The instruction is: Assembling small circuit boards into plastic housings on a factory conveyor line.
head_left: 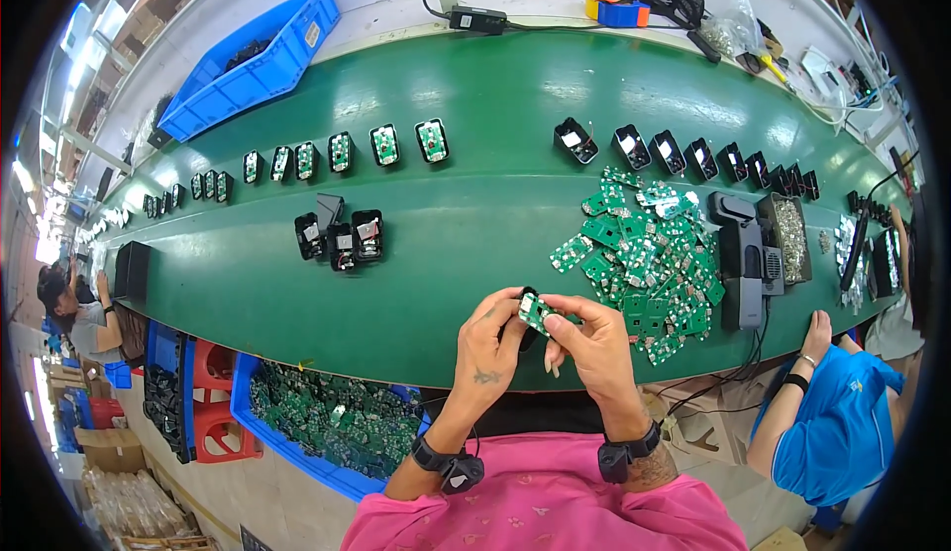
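Note:
Near the front edge of the green table, my left hand [485, 341] is closed around a small black plastic case [529, 293], mostly hidden by my fingers. My right hand [596, 345] pinches a green circuit board [536, 313] between thumb and fingers, at the mouth of that case. Whether the board sits inside the case or only against it, I cannot tell. Close to my right hand lies a loose heap of green circuit boards [649, 299]. On the left side of the table, a small group of black cases [368, 234] holds white and dark parts.
Cases with boards [433, 141] line the back left; open black cases [632, 147] line the back right. A black device [741, 264] stands beside the heap. Blue bins stand at the back [263, 71] and below the table [241, 393]. A co-worker [832, 412] sits at right.

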A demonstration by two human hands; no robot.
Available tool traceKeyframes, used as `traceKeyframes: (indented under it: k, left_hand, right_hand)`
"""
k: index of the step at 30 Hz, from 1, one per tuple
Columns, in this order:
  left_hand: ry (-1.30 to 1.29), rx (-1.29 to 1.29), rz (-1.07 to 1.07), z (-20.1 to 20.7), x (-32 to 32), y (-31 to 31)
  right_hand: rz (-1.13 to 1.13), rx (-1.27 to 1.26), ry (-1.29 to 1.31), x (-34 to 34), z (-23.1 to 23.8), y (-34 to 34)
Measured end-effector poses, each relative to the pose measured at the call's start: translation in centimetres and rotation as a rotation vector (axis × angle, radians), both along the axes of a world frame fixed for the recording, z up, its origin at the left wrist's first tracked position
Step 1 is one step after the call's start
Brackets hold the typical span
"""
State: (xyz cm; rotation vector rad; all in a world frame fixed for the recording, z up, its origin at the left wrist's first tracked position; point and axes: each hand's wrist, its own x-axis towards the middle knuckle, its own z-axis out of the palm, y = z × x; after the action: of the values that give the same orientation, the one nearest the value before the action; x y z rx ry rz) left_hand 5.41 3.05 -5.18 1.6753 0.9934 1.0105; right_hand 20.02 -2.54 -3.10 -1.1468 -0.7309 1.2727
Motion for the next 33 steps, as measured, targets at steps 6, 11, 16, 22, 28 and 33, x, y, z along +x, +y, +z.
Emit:
traceKeyframes:
  k: [6,11,16,22,28,33]
  left_hand:
    - [0.069,0.034,-0.01,-0.1,0.1,-0.2]
    - [-0.055,-0.026,-0.033,0.1,0.1,-0.2]
    - [-0.081,-0.04,-0.024,0.2,0.0,-0.3]
    - [-0.17,-0.198,-0.04,0.9,0.5,-1.0]
    - [-0.404,-0.413,-0.266,-0.5,-0.2,-0.4]
    - [-0.487,-0.673,-0.275,0.1,-0.3,-0.5]
  right_hand:
    - [-0.033,-0.014,0.07,0.5,-0.6,0.0]
    - [-0.04,-0.038,0.071,0.9,-0.6,-0.1]
    - [-0.053,-0.037,0.074,0.8,-0.8,-0.2]
    - [-0.048,0.049,-0.183,0.2,-1.3,-0.3]
    - [-0.155,0.028,-0.188,-0.1,-0.5,-0.3]
    - [-0.138,0.106,-0.479,0.6,-0.7,-0.4]
